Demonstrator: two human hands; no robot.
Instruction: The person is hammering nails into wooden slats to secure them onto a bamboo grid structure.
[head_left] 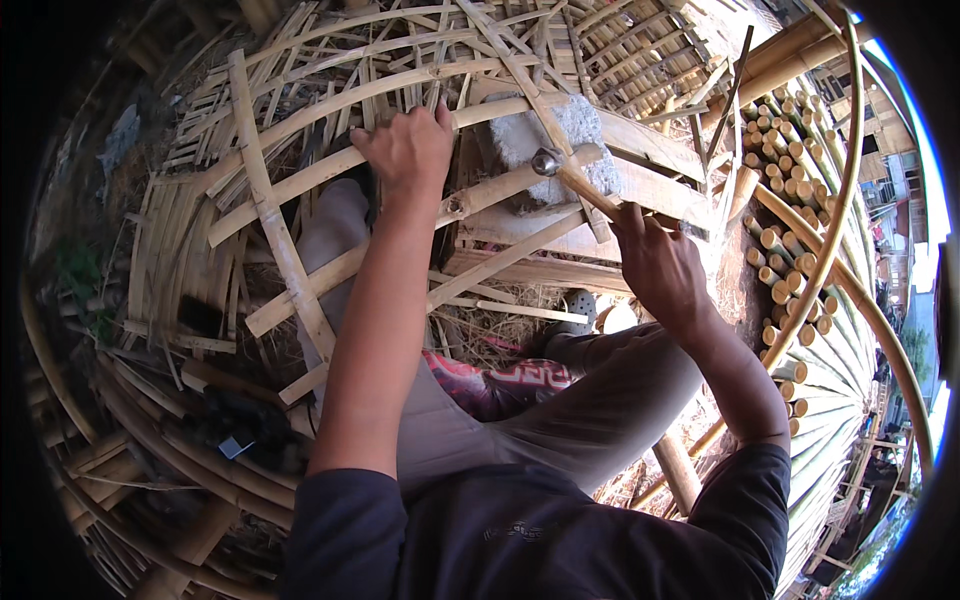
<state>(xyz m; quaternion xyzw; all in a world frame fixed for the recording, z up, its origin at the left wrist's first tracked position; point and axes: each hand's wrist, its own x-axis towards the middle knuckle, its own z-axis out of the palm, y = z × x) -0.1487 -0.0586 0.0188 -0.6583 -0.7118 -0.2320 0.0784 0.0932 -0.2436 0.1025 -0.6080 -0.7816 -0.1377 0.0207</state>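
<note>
My right hand (pixel 660 268) is closed round the wooden handle of a hammer (pixel 588 190). Its shiny round metal head (pixel 546 162) is over a crossing of bamboo slats. Under that crossing lies a rough grey concrete block (pixel 590 125) on a wooden support (pixel 535 265). Farther left, my left hand (pixel 410 148) grips a long bamboo slat (pixel 290 192), its fingers partly hidden behind the hand. The slat belongs to a lattice of crossed strips, with an upright-running strip (pixel 265 180) at its left side and a knotted slat (pixel 457 207) nearer me.
My bent legs (pixel 600 395) are under the lattice. Stacked cut bamboo poles (pixel 800 190) lie at the right, beside a long curved pole (pixel 835 220). Piled split strips (pixel 165 270) are at the left, and a woven bamboo panel (pixel 640 55) is at the back.
</note>
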